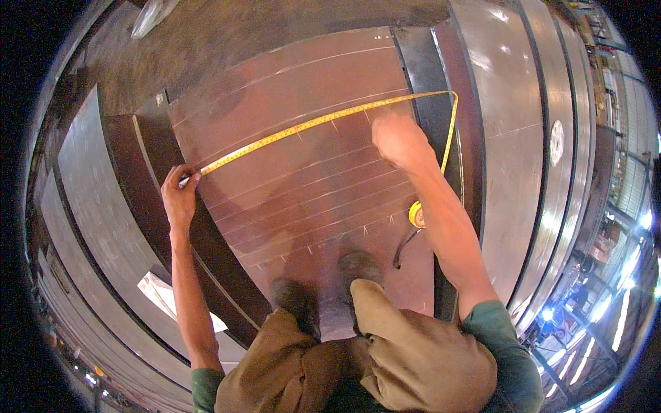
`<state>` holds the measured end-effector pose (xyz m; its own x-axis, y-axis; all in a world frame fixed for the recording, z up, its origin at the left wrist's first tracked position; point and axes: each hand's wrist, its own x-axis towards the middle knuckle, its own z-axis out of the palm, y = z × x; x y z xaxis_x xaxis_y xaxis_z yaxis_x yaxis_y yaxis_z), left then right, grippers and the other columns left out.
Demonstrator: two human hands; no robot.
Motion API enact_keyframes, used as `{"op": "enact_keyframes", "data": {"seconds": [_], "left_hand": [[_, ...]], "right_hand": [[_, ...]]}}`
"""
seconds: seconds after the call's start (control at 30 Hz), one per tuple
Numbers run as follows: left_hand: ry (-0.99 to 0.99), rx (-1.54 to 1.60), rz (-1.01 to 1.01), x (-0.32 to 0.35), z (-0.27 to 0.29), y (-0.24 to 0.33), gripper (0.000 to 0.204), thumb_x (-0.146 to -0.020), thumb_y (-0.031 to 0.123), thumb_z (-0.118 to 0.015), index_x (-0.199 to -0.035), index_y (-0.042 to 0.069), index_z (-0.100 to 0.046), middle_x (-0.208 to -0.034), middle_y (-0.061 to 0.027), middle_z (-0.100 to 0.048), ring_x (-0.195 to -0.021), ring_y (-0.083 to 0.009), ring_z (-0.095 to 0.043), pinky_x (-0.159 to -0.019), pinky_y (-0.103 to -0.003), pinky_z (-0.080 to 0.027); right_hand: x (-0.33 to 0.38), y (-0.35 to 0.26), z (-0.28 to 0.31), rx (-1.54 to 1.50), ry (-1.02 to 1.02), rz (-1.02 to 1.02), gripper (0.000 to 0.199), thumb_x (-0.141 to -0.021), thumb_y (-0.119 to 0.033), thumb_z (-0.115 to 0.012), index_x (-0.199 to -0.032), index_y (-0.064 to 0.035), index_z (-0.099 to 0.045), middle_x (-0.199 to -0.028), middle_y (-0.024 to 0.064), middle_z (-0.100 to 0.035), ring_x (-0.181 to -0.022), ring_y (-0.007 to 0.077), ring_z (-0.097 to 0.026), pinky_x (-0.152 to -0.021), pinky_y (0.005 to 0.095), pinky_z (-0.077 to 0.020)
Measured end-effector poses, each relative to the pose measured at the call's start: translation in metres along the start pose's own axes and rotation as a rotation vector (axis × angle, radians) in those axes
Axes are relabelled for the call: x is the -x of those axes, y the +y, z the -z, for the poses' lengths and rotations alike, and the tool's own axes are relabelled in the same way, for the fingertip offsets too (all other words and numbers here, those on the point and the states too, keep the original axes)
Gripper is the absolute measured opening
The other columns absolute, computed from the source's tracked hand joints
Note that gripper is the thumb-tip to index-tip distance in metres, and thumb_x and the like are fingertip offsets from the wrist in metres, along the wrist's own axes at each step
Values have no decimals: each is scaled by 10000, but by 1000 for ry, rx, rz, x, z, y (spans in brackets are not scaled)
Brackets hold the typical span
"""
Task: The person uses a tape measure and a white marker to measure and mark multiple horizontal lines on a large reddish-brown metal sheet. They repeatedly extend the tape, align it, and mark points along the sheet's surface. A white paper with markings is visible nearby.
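Note:
A yellow tape measure blade stretches across a red-brown metal plate in front of my feet. At its left end, by the plate's left edge, the thumb and fingers of my left hand pinch the tip. The blade bends sharply past the plate's right edge and runs back to the round yellow tape case, partly covered by my right forearm. My right hand is closed, just below the blade near the right edge. Whatever it may hold is hidden. Several pale lines and short tick marks cross the plate.
Long grey steel plates lie on the right, and more grey plates on the left. A white sheet rests near my left forearm. A dark strap lies by the tape case. My shoes stand on the red-brown plate.

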<state>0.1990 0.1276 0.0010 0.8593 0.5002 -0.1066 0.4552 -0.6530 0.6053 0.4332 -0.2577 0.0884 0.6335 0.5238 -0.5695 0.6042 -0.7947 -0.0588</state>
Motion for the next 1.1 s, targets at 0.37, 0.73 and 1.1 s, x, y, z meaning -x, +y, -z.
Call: {"op": "enact_keyframes", "data": {"seconds": [0.37, 0.73, 1.1], "left_hand": [[-39, 12, 2, -5, -2, 6, 197, -857, 97, -763, -1013, -9, -703, -949, -125, -702, -919, -286, -690, -847, -370, -507], [-46, 36, -14, -5, -1, 4, 190, -847, 111, -777, -984, 6, -698, -907, -106, -678, -872, -274, -666, -821, -366, -499], [-29, 16, 6, -4, 1, 13, 210, -842, 114, -781, -996, -5, -703, -913, -99, -687, -886, -255, -672, -822, -352, -499]], "right_hand": [[29, 88, -69, -382, 385, -110, 203, -954, -227, -644, -969, -25, -656, -936, 245, -676, -916, 468, -657, -797, 530, -528], [3, 74, -76, -711, 650, -269, 127, -971, -129, -628, -1011, -11, -604, -954, 235, -674, -924, 463, -646, -802, 510, -508], [0, 64, -71, -591, 736, -240, 166, -936, -95, -686, -1046, 21, -640, -931, 195, -702, -814, 310, -710, -749, 389, -544]]}}
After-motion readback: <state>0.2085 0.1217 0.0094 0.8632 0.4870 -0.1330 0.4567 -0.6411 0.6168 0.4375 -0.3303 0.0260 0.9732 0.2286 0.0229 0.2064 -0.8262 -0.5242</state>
